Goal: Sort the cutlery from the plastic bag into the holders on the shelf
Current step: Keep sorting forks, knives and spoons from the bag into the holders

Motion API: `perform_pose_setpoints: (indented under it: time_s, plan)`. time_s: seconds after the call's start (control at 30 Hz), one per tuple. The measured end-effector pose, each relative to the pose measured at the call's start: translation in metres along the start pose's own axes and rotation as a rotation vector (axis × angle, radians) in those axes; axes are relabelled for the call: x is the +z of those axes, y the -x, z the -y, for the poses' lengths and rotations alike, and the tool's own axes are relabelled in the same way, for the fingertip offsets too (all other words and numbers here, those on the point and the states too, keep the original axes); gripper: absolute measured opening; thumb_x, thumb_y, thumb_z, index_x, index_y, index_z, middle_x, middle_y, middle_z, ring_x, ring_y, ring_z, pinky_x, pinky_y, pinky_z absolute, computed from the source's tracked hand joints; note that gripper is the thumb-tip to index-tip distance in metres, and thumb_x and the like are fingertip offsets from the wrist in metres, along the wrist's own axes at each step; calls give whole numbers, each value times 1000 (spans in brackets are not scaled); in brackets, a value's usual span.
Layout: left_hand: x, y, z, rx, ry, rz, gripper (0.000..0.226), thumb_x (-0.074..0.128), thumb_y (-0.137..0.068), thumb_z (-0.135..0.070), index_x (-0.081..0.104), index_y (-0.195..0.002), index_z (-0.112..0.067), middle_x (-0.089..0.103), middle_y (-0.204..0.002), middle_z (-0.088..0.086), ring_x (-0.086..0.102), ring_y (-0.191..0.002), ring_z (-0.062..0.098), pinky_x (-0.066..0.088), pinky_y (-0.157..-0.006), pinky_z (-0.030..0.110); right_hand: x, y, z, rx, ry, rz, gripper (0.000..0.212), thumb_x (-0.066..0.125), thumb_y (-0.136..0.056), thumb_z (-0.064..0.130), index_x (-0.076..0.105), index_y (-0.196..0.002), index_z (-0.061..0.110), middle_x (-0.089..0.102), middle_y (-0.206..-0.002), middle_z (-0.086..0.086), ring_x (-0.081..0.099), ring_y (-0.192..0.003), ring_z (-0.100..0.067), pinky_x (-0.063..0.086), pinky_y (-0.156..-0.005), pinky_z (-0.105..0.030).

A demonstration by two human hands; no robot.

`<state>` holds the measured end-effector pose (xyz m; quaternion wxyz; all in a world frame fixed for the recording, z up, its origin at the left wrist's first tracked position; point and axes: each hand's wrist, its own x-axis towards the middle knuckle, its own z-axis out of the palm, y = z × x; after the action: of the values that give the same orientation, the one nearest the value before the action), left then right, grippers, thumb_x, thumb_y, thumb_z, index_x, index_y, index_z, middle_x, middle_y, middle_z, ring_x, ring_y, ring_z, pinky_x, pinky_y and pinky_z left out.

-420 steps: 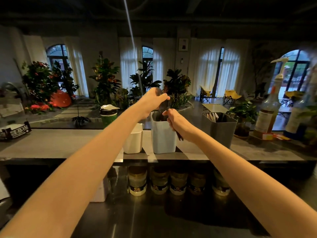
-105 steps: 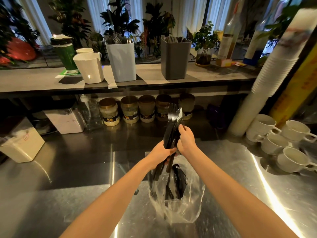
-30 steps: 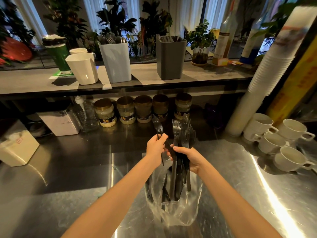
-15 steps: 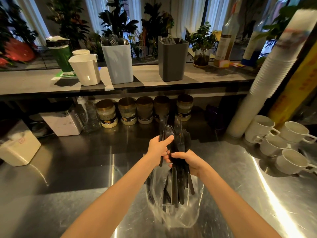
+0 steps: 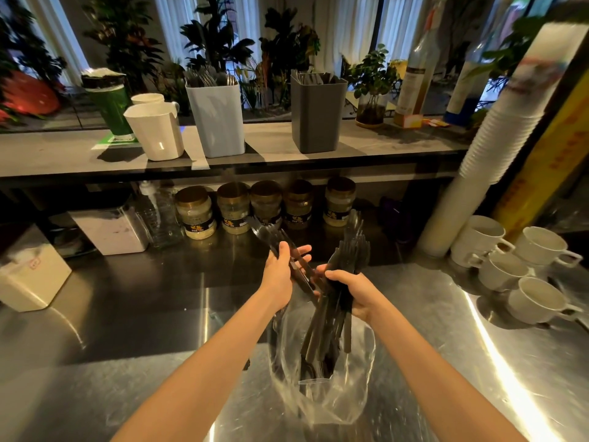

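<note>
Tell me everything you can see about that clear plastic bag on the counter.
The plastic bag is thin, clear and crinkled, catching glints of light. It sits on the shiny steel counter just in front of the person, mouth open upward. Dark cutlery stands in it, handles down. The right hand grips that bundle above the bag's mouth, while the left hand holds a few separate pieces beside it. Neither hand clearly touches the bag itself.

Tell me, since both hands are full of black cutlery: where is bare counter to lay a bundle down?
Bare steel counter lies left of the plastic bag, bordered by the white box and jars. Right is crowded with white mugs.
</note>
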<state>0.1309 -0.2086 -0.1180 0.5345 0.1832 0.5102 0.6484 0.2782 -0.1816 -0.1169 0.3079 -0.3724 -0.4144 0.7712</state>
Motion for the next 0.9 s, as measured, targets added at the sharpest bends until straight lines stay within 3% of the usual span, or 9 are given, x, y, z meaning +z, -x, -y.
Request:
perform_pose_setpoints:
  time_s: [0.1, 0.17, 0.23, 0.37, 0.53, 0.63, 0.73, 0.83, 0.9]
  plan:
    - [-1, 1, -8, 14, 57, -65, 32, 34, -102, -34, 41, -122, -11, 63, -66, 4, 64, -60, 20, 56, -66, 38, -2, -1, 1, 14, -62, -45, 15, 50, -92, 1, 65, -96, 3, 71, -93, -14, 68, -92, -27, 57, -70, -37]
    - [-3, -4, -12, 53, 113, -129, 36, 37, -101, -34, 36, -133, -16, 45, -57, -1, 44, -43, 9, 45, -47, 25, -3, 2, 2, 26, -65, 6, 15, 48, -92, 0, 62, -99, 1, 71, -85, -13, 69, -82, -24, 58, -69, -35]
    - [-5, -8, -19, 71, 106, -163, 33, 45, -99, -33, 42, -125, -14, 34, -58, -3, 29, -40, 5, 30, -39, 19, -5, 7, 3, 47, -51, 113, 13, 46, -92, -2, 57, -100, 0, 65, -78, -11, 65, -70, -20, 56, -65, -31]
    - [-5, -1, -28, 3, -152, 4, 18, 66, -88, -20, 50, -81, -13, 30, -53, -6, 23, -40, 6, 21, -38, 19, -4, 8, 2, 47, 41, 243, 9, 49, -92, 1, 55, -86, 6, 52, -71, -6, 50, -57, -12, 48, -55, -25]
    - [7, 15, -18, -57, -393, 183, 14, 70, -84, -17, 58, -87, -11, 42, -46, -7, 29, -37, 5, 24, -38, 18, 3, 3, -3, 28, 149, 189, 9, 53, -92, 2, 55, -86, 8, 47, -68, -5, 44, -53, -10, 44, -52, -23]
    - [11, 18, -14, -24, -534, 157, 18, 74, -80, -17, 60, -91, -10, 56, -61, 0, 43, -42, 6, 31, -37, 17, 5, 0, -8, 34, 255, 148, 2, 58, -89, 4, 58, -88, 5, 49, -68, -5, 46, -53, -9, 44, -52, -24]
    - [13, 18, -10, 58, -650, 84, 11, 72, -82, -19, 63, -89, -18, 63, -76, -3, 59, -65, 7, 43, -47, 16, 5, -2, -10, 44, 268, 130, 4, 62, -88, 10, 63, -91, 6, 56, -71, -4, 48, -56, -10, 45, -54, -25]
    - [14, 14, -9, 67, -572, 28, 7, 65, -89, -20, 61, -84, -17, 55, -65, -1, 49, -54, 9, 38, -44, 17, 1, -1, -10, 73, 181, 150, 11, 62, -89, 18, 62, -86, 8, 53, -67, -3, 48, -55, -10, 45, -56, -24]
    - [13, 9, -11, 28, -416, -34, 12, 58, -93, -17, 55, -81, -14, 44, -60, 1, 37, -45, 9, 30, -39, 19, -1, 0, -11, 126, -27, 194, 18, 58, -87, 25, 56, -89, 7, 51, -67, -2, 47, -54, -10, 45, -52, -22]
